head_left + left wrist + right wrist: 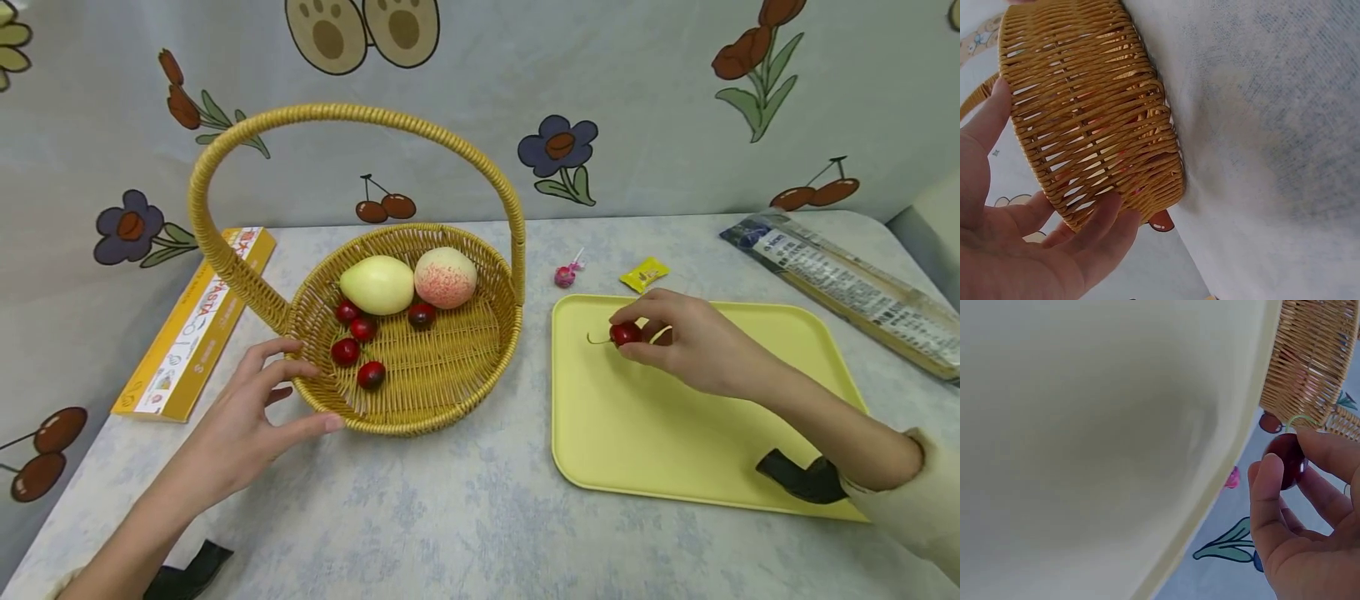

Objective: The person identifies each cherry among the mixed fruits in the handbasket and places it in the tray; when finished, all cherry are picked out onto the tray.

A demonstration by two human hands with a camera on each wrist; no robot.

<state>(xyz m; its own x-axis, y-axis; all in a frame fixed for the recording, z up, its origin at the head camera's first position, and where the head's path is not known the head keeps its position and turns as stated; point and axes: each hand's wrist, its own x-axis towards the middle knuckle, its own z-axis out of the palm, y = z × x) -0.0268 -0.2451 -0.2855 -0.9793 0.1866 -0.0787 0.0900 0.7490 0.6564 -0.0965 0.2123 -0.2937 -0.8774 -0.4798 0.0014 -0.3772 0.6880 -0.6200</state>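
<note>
A red cherry (625, 334) with a thin stem is pinched between the thumb and fingers of my right hand (693, 346), above the yellow tray (660, 433). The right wrist view shows this cherry (1286, 459) at the fingertips. My left hand (251, 417) touches the left side of a wicker basket (420, 427), thumb and fingers spread along it. In the left wrist view, the fingertips lie against the woven wall (1091, 119). Inside the basket are a pale yellow-green fruit (377, 285), a peach (446, 277) and several cherries (363, 328).
A pasta box (195, 325) lies left of the basket, whose tall handle (360, 114) arches above it. Behind the tray are a wrapped lollipop (566, 275) and a yellow candy packet (644, 273). A long plastic package (847, 287) lies at the right.
</note>
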